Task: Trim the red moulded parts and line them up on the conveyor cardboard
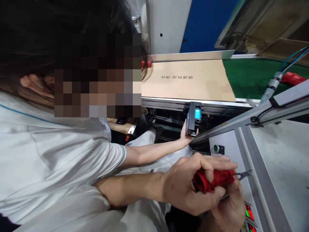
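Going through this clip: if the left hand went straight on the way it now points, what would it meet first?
The left hand would probably meet the metal frame rail of the grey control panel first, though depth is unclear and it may pass above it.

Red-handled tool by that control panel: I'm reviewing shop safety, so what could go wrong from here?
The metal tip of the red-handled tool points just past the green button on the panel, so a slip might press the button or scratch the panel. The co-worker's hand on the black sensor sits close under the aluminium beam, so it could get pinched or knocked if anything moves.
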Motion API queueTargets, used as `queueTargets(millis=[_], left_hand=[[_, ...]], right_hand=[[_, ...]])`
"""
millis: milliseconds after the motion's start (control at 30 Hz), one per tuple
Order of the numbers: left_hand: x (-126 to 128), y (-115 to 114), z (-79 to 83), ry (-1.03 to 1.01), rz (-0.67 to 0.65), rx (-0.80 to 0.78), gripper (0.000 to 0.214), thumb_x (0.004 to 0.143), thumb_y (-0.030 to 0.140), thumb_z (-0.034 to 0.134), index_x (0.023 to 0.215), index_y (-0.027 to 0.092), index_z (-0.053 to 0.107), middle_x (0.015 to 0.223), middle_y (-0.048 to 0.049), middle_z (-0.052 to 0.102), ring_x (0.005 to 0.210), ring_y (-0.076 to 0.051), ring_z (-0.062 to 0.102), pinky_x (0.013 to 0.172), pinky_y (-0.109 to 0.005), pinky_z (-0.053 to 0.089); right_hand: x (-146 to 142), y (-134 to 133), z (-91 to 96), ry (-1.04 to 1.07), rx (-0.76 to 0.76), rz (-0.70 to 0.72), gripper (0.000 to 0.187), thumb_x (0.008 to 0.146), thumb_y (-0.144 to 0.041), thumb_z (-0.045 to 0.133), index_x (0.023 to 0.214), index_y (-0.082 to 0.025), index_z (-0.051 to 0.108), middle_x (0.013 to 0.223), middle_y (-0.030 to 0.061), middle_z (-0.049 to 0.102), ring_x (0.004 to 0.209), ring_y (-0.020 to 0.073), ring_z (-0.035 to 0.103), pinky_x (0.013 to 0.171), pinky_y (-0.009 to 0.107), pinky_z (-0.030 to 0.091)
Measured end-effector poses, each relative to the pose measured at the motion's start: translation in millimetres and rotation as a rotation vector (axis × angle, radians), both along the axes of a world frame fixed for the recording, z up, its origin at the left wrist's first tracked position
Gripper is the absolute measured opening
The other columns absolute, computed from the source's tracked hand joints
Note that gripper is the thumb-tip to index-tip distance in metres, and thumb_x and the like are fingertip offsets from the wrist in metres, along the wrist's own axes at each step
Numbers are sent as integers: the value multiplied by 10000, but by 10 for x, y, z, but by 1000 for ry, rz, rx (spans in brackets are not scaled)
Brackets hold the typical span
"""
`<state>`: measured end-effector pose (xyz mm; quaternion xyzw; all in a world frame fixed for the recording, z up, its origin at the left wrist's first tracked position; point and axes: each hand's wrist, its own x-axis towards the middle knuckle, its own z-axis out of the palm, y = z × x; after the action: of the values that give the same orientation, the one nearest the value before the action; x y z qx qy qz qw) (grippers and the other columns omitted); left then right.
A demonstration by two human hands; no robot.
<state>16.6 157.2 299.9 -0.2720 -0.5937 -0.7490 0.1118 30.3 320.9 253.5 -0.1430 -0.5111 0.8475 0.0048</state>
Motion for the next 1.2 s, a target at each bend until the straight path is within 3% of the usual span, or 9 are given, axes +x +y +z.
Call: queueTargets(millis=[167, 233, 367, 500, 633, 833, 1033, 1200], left_hand=[[18, 28, 30, 98, 120, -18, 617, 837, 62, 731, 1385, 229, 503, 1549, -184, 666, 1405, -332, 688, 1188, -497, 591], [10, 9, 73, 112, 155, -55, 639, 831, 79, 746, 1426, 189, 539, 1509, -201, 694, 1392, -334, 697, 1181, -471, 594], [-28, -51, 130, 105, 145, -163, 595, 866, 223, 811, 1420, 151, 605, 1413, -214, 742, 1363, -345, 711, 1176, -474, 587], [-37, -60, 98, 111, 154, -179, 585, 860, 348, 880, 1366, 140, 673, 1286, -206, 781, 1231, -326, 762, 1078, -443, 637], [10, -34, 51, 68, 170, -156, 556, 860, 301, 878, 1361, 165, 679, 1209, -162, 784, 1113, -276, 759, 988, -405, 651], [59, 0, 27, 63, 207, -141, 559, 870, 250, 860, 1390, 199, 662, 1225, -145, 786, 1101, -261, 745, 966, -395, 641], [55, 13, 21, 90, 186, -113, 563, 875, 363, 889, 1362, 175, 677, 1145, -142, 795, 1029, -258, 748, 920, -395, 645], [92, -23, 56, 28, 204, -172, 440, 930, 221, 793, 1349, 177, 666, 1210, -148, 783, 1088, -251, 745, 972, -409, 637]], right_hand=[[9, 39, 44, 0, -36, 41, 407, 789, -566, 934, 1039, -272, 806, 955, 30, 818, 760, 187, 765, 693, 289, 636], [20, 74, 23, 1, -55, 17, 393, 775, -538, 951, 1028, -277, 805, 940, 13, 815, 753, 175, 759, 714, 284, 635], [39, 161, 2, 46, -41, -64, 468, 735, -511, 984, 1108, -295, 803, 1025, 3, 802, 811, 174, 753, 755, 304, 636], [11, 131, 129, 176, 57, -59, 435, 749, -506, 978, 1069, -279, 790, 997, 24, 771, 807, 187, 721, 714, 305, 600], [-29, 48, 247, 231, 126, 3, 429, 762, -562, 965, 1002, -263, 771, 878, 15, 741, 725, 173, 689, 662, 289, 556], [9, 51, 212, 183, 129, -50, 516, 729, -565, 989, 1110, -282, 785, 943, 23, 800, 752, 185, 736, 679, 296, 579], [41, 52, 239, 189, 103, -69, 493, 714, -534, 1001, 1073, -273, 786, 962, 26, 793, 774, 194, 738, 703, 317, 586], [15, 52, 235, 213, 153, -80, 498, 713, -512, 1004, 1088, -265, 788, 926, 23, 793, 744, 182, 734, 693, 305, 600]])
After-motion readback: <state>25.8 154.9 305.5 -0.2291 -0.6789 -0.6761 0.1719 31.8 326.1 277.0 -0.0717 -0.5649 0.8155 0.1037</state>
